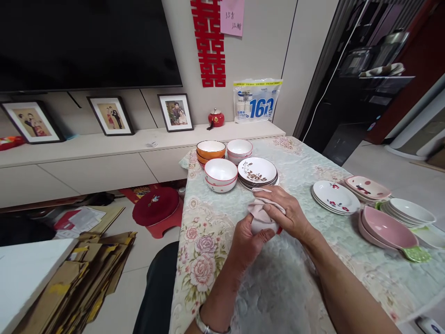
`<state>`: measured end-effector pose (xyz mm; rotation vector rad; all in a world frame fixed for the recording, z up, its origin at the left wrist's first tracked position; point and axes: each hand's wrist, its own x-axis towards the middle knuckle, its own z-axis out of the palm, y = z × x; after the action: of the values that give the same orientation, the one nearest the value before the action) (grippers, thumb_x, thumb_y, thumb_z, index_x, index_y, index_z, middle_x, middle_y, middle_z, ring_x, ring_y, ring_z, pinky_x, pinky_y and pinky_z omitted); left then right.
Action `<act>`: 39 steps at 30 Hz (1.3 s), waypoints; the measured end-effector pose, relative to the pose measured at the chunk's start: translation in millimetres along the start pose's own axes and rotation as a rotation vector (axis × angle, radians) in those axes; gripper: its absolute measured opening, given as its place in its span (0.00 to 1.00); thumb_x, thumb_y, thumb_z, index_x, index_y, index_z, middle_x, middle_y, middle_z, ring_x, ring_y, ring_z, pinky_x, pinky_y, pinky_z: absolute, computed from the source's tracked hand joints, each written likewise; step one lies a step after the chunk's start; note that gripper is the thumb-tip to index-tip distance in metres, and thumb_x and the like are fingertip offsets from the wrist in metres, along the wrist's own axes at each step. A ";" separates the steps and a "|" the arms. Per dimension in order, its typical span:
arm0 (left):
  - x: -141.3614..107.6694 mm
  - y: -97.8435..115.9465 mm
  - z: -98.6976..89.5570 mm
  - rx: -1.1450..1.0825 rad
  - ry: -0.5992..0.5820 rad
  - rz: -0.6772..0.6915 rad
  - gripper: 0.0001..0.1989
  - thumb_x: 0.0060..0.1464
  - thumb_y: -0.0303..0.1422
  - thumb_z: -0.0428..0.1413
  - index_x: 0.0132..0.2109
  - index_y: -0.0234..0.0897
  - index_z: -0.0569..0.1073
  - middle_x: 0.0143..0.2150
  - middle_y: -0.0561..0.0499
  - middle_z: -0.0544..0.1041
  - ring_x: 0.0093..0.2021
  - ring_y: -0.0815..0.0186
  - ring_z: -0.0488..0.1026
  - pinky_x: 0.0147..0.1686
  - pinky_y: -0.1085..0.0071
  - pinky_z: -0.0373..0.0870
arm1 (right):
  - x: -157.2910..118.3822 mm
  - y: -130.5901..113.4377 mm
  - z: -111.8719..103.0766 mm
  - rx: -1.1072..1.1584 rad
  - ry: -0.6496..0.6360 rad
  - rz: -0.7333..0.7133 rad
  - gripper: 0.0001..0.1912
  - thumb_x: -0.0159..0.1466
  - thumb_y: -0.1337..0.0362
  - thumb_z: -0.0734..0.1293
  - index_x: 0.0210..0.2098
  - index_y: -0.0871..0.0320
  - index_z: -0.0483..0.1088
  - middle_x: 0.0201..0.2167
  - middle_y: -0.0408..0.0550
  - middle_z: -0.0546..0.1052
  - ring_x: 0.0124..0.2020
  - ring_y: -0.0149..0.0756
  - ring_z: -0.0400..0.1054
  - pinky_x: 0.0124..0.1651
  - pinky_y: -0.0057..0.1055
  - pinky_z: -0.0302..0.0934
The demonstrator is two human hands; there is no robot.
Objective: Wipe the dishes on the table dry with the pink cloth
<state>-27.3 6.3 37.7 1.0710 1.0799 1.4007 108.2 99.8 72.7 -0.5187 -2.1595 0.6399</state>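
Above the near middle of the table, my left hand (245, 243) is closed around a small white bowl (260, 226) with a bit of red at its edge. Most of the bowl is covered by my hands and a pale pink cloth (260, 211). My right hand (290, 211) grips that cloth and presses it over the bowl. Just beyond my hands is a stack of white plates (257, 170) with a brown flower pattern. White bowls with red rims (221, 172) stand stacked to its left.
Orange bowls (210, 148) and pink-rimmed bowls (239, 147) stand farther back. On the right are flowered plates (335, 197), pink leaf-shaped dishes (389, 227) and stacked white dishes (412, 211). A flowered cloth (205, 260) covers the table. A red stool (156, 206) stands left, near flattened cardboard (86, 273).
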 end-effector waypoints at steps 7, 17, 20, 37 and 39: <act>-2.0 4.2 2.0 0.068 -0.026 -0.056 0.13 0.45 0.33 0.64 0.39 0.31 0.75 0.28 0.54 0.71 0.27 0.70 0.63 0.27 0.75 0.61 | -0.7 29.5 3.3 0.406 0.147 0.527 0.17 0.65 0.57 0.61 0.43 0.57 0.78 0.44 0.50 0.80 0.48 0.44 0.72 0.50 0.36 0.63; -0.8 3.1 -9.3 0.041 -0.053 -0.111 0.15 0.45 0.38 0.64 0.36 0.32 0.74 0.26 0.54 0.67 0.26 0.70 0.59 0.25 0.75 0.57 | -2.2 34.8 7.5 0.646 0.210 0.690 0.11 0.59 0.57 0.67 0.33 0.57 0.78 0.37 0.47 0.80 0.33 0.36 0.69 0.34 0.29 0.59; -0.9 6.6 -12.2 0.011 -0.072 -0.128 0.16 0.43 0.39 0.66 0.34 0.32 0.73 0.25 0.55 0.65 0.26 0.71 0.58 0.24 0.75 0.54 | -4.1 35.6 10.3 0.586 0.283 0.680 0.13 0.57 0.54 0.68 0.25 0.57 0.70 0.22 0.41 0.71 0.24 0.32 0.59 0.27 0.28 0.53; 0.3 5.8 -24.4 -0.009 0.055 -0.033 0.05 0.50 0.33 0.57 0.31 0.35 0.71 0.26 0.55 0.69 0.27 0.69 0.61 0.30 0.73 0.58 | -7.5 -2.7 14.3 -0.052 0.229 0.222 0.16 0.68 0.57 0.60 0.27 0.57 0.68 0.23 0.42 0.69 0.25 0.31 0.60 0.30 0.30 0.53; 0.2 7.2 -22.4 0.018 0.083 -0.025 0.05 0.50 0.32 0.56 0.29 0.36 0.71 0.25 0.56 0.68 0.27 0.70 0.60 0.29 0.73 0.58 | -6.6 -6.0 13.9 -0.093 0.221 0.178 0.15 0.67 0.58 0.61 0.28 0.57 0.68 0.23 0.43 0.70 0.25 0.32 0.62 0.31 0.30 0.54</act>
<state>-50.6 4.5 40.2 1.0172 1.1639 1.4284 100.1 87.7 64.8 -0.8002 -1.9546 0.5515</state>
